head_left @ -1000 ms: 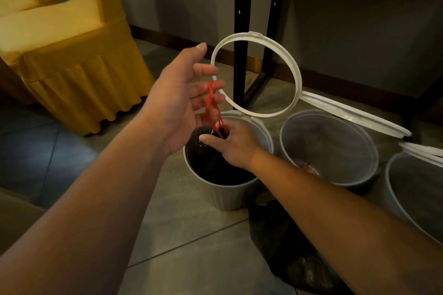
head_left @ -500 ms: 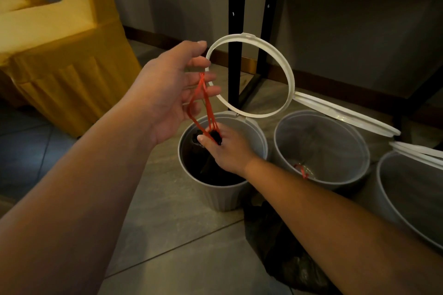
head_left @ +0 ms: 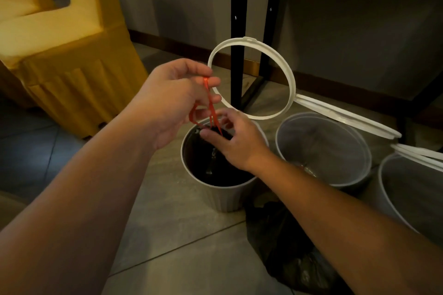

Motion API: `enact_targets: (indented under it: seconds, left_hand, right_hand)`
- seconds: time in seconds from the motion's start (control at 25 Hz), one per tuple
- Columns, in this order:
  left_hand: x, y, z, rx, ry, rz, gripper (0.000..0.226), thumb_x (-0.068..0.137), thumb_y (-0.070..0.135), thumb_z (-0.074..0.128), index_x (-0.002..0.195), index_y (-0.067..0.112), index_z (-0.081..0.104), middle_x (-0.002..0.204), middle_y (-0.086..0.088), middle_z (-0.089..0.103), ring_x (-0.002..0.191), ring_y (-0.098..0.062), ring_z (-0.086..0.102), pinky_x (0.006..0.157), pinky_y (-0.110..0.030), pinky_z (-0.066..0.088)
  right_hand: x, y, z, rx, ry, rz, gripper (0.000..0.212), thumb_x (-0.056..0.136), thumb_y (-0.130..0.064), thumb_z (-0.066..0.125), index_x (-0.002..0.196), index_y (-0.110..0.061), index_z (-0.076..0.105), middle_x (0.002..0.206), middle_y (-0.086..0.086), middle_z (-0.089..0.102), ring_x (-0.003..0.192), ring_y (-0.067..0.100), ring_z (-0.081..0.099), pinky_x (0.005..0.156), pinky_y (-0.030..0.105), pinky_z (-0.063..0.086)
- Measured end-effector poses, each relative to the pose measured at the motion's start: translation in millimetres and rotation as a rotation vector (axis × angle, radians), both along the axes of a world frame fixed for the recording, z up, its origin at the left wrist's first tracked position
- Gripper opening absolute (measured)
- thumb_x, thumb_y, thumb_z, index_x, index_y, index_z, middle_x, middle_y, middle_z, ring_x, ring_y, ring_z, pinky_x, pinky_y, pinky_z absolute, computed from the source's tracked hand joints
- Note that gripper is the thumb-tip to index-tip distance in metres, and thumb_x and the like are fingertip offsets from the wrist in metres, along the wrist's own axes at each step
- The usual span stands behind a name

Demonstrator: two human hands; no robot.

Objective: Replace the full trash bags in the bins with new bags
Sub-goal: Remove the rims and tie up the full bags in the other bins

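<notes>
A grey ribbed bin (head_left: 223, 195) stands on the floor with a black trash bag (head_left: 215, 170) inside it. Its white ring lid (head_left: 285, 79) is hinged upright behind it. Red drawstrings (head_left: 211, 108) rise from the bag's gathered neck. My left hand (head_left: 175, 100) is above the bin's far left rim, fingers closed on the red strings. My right hand (head_left: 236, 141) is over the bin mouth, pinching the bag's neck where the strings come out.
Two more grey bins (head_left: 323, 151) (head_left: 412, 189) stand to the right with their ring lids open. A filled black bag (head_left: 287, 246) lies on the floor in front. Black table legs (head_left: 238, 31) rise behind; a yellow covered chair (head_left: 67, 55) is at left.
My left hand has curled from open fingers into a closed grip on the red strings and lowered toward the bin. My right hand stays at the bag's neck.
</notes>
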State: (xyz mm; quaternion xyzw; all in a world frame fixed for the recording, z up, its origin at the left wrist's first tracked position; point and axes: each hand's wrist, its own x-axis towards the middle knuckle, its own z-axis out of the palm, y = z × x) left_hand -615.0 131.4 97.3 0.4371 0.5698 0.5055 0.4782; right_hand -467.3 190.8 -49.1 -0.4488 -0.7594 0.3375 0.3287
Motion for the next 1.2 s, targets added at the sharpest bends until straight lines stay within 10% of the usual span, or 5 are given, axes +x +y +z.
enact_targets:
  seconds: [0.28, 0.56, 0.72, 0.96, 1.2]
  left_hand:
    - [-11, -1, -2, -0.036, 0.288, -0.144, 0.047, 0.089, -0.011, 0.070, 0.117, 0.026, 0.068, 0.101, 0.006, 0.081, 0.092, -0.017, 0.079, 0.067, -0.026, 0.061]
    - [-48, -8, 0, -0.206, 0.922, -0.014, 0.004, 0.092, 0.019, 0.080, 0.095, 0.023, 0.079, 0.083, 0.005, 0.080, 0.079, -0.010, 0.077, 0.070, -0.026, 0.061]
    - [-66, -17, -14, -0.298, 0.553, 0.061, 0.011, 0.095, 0.025, 0.077, 0.091, 0.015, 0.080, 0.072, 0.004, 0.078, 0.076, -0.015, 0.077, 0.054, -0.021, 0.059]
    - [-52, -28, -53, -0.075, -0.582, 0.162, 0.016, 0.088, 0.040, 0.075, 0.092, 0.025, 0.078, 0.124, -0.001, 0.077, 0.122, -0.024, 0.071, 0.107, -0.050, 0.047]
    - [-46, -24, -83, 0.099, -0.922, 0.294, 0.038, 0.095, 0.032, 0.072, 0.132, 0.040, 0.071, 0.123, -0.008, 0.077, 0.123, -0.034, 0.069, 0.109, -0.057, 0.046]
  right_hand:
    - [16, -9, 63, -0.019, 0.169, 0.007, 0.024, 0.097, -0.030, 0.070, 0.079, -0.013, 0.068, 0.066, -0.003, 0.063, 0.062, 0.006, 0.060, 0.060, 0.028, 0.050]
    - [46, -2, 95, -0.100, 0.441, -0.131, 0.023, 0.092, -0.029, 0.069, 0.081, -0.009, 0.075, 0.108, -0.005, 0.076, 0.097, 0.007, 0.071, 0.087, 0.032, 0.057]
    - [58, -3, 95, -0.288, 0.681, -0.125, 0.018, 0.102, -0.017, 0.061, 0.089, -0.010, 0.072, 0.091, 0.009, 0.080, 0.094, 0.026, 0.078, 0.089, 0.040, 0.062]
    - [69, 2, 79, -0.471, 0.898, -0.249, 0.020, 0.107, -0.016, 0.052, 0.093, -0.008, 0.065, 0.067, 0.006, 0.065, 0.061, 0.022, 0.067, 0.074, 0.046, 0.063]
    - [82, 8, 50, -0.613, 0.902, -0.435, 0.013, 0.105, -0.012, 0.054, 0.104, -0.008, 0.066, 0.058, -0.001, 0.052, 0.049, 0.012, 0.050, 0.062, 0.038, 0.061]
